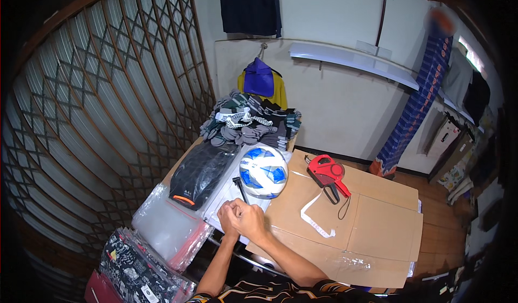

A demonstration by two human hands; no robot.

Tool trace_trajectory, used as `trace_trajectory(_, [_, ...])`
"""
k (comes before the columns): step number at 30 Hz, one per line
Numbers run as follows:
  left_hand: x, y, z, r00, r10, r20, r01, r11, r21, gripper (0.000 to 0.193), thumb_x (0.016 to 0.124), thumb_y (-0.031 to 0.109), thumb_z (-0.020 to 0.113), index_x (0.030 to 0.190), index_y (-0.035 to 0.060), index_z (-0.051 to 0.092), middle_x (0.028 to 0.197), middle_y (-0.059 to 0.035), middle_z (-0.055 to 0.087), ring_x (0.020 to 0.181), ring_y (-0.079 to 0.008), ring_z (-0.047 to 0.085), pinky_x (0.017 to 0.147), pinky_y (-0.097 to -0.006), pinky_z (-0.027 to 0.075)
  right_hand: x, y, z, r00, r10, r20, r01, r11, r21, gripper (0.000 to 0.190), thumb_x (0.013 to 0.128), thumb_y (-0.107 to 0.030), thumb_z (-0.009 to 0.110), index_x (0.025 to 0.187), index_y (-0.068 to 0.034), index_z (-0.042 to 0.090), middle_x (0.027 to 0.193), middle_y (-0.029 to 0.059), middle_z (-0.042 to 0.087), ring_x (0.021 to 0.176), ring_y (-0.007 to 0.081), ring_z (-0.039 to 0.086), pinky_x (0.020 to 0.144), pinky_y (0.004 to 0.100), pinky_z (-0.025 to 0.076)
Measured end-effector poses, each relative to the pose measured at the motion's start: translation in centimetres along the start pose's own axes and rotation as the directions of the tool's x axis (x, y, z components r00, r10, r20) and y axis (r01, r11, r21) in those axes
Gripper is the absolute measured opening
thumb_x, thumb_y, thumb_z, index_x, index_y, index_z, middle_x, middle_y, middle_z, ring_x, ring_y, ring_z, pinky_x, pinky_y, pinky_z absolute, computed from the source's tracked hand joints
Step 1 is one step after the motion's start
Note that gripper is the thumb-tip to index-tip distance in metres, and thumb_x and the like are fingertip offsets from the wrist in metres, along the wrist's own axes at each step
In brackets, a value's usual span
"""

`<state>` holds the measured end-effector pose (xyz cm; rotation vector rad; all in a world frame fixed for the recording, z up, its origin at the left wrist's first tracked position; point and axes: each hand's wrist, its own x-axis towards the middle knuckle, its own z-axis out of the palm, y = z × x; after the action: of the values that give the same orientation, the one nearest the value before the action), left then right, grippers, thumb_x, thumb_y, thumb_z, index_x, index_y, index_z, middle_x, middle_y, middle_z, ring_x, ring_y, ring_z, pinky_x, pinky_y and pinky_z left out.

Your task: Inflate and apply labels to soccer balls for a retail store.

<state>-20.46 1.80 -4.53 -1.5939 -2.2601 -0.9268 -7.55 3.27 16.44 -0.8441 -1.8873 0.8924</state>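
Note:
My left hand (228, 218) and my right hand (249, 219) are together over the table's near edge, fingers curled against each other. Just beyond them a small black hand pump (239, 187) points up and away; whether a hand grips its lower end is hidden. Right behind it rests a white, blue and grey football (263, 172). Left of the ball lies a black item in clear plastic (204, 173) with an orange strip. A red price labelling gun (328, 176) lies to the right on flattened cardboard (380, 222), a strip of white labels (313, 218) beside it.
Grey, green and black socks (247, 121) are heaped at the table's far end. Clear plastic bags (170, 222) lie at the left edge, above packaged patterned fabric (137, 266). A folding metal gate (113, 92) stands left; a white shelf (352, 62) is on the wall.

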Motion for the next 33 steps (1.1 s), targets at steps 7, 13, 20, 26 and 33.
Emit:
trace_trajectory(7, [-0.3, -0.2, 0.3, 0.999, -0.013, -0.035, 0.01, 0.994, -0.108, 0.031, 0.096, 0.035, 0.068, 0.116, 0.0113, 0.071, 0.125, -0.0092, 0.068, 0.133, -0.033, 0.056, 0.11, -0.0543, 0.039, -0.1, -1.7, -1.8, 0.985, 0.084, 0.15, -0.09, 0.995, 0.031, 0.026, 0.095, -0.033, 0.076, 0.094, -0.007, 0.078, 0.077, 0.0196, 0.076, 0.074, 0.0438, 0.076, 0.068, 0.0509, 0.06])
trace_trajectory(13, [0.1, 1.6, -1.3, 0.997, -0.062, 0.039, 0.069, 0.974, -0.214, 0.029, 0.093, 0.035, 0.07, 0.11, 0.0112, 0.07, 0.119, -0.0093, 0.067, 0.126, -0.0327, 0.058, 0.106, -0.0541, 0.041, -0.2, -6.6, -6.2, 0.991, -0.073, 0.115, 0.067, 0.996, 0.056, 0.025, 0.094, -0.031, 0.08, 0.09, -0.007, 0.076, 0.065, 0.0149, 0.069, 0.061, 0.0352, 0.073, 0.057, 0.0429, 0.055])
trace_trajectory(20, [0.5, 0.4, -1.6, 0.995, -0.054, 0.085, 0.071, 0.974, -0.215, 0.026, 0.091, 0.034, 0.072, 0.103, 0.0111, 0.069, 0.111, -0.0093, 0.067, 0.118, -0.0323, 0.06, 0.102, -0.0538, 0.043, 0.8, -3.5, -3.0, 0.989, 0.027, 0.145, -0.024, 0.999, -0.023, 0.025, 0.095, -0.032, 0.077, 0.09, -0.007, 0.077, 0.074, 0.0184, 0.075, 0.069, 0.0418, 0.075, 0.064, 0.0505, 0.059])
trace_trajectory(26, [-0.4, -1.2, 1.7, 0.997, -0.063, -0.033, 0.06, 0.994, -0.093, 0.035, 0.094, 0.039, 0.069, 0.119, 0.0137, 0.073, 0.131, -0.0083, 0.067, 0.137, -0.0315, 0.054, 0.114, -0.0525, 0.038, -0.1, 0.6, -0.4, 0.993, 0.027, 0.111, -0.02, 0.998, -0.06, 0.024, 0.096, -0.031, 0.075, 0.092, -0.007, 0.077, 0.068, 0.0167, 0.071, 0.063, 0.0383, 0.073, 0.06, 0.0463, 0.057])
trace_trajectory(33, [-0.2, -0.8, 0.7, 0.998, -0.055, 0.016, 0.056, 0.995, -0.088, 0.028, 0.094, 0.035, 0.07, 0.107, 0.0108, 0.07, 0.118, -0.0093, 0.069, 0.124, -0.0301, 0.061, 0.102, -0.0526, 0.044, 0.0, -2.1, -2.0, 0.973, 0.107, 0.203, -0.105, 0.994, -0.019, 0.026, 0.096, -0.032, 0.076, 0.094, -0.007, 0.077, 0.083, 0.0205, 0.077, 0.077, 0.0446, 0.075, 0.069, 0.0514, 0.06])
